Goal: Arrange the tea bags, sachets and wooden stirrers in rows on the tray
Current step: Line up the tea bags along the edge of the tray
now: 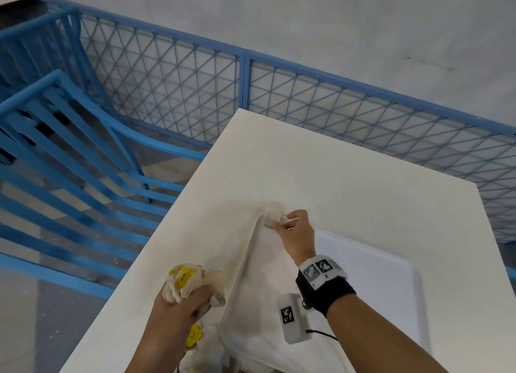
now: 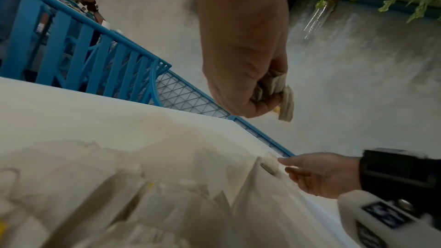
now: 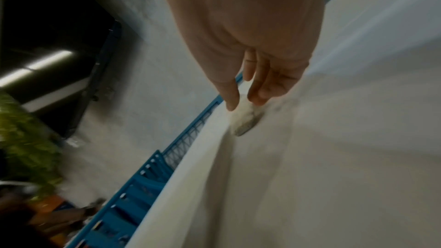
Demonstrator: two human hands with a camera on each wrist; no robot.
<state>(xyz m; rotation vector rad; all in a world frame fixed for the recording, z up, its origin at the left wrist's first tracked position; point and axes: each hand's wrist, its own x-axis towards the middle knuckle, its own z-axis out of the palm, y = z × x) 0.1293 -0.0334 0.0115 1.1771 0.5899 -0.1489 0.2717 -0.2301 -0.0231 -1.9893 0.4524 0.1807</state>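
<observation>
My left hand grips a crumpled bunch of tea bags with yellow tags, held just above the white table's left edge. In the left wrist view the same hand is closed around the tea bags. My right hand pinches the far corner of a cream cloth bag, by its grey tag, and holds that corner up. The right wrist view shows thumb and fingertips on the cloth corner. More yellow-tagged tea bags lie under my left wrist. A white tray sits to the right, partly under the cloth.
The white table stretches ahead. Blue slatted chairs stand on the left, and a blue mesh railing runs behind the table. Another person's arm shows far off in the left wrist view.
</observation>
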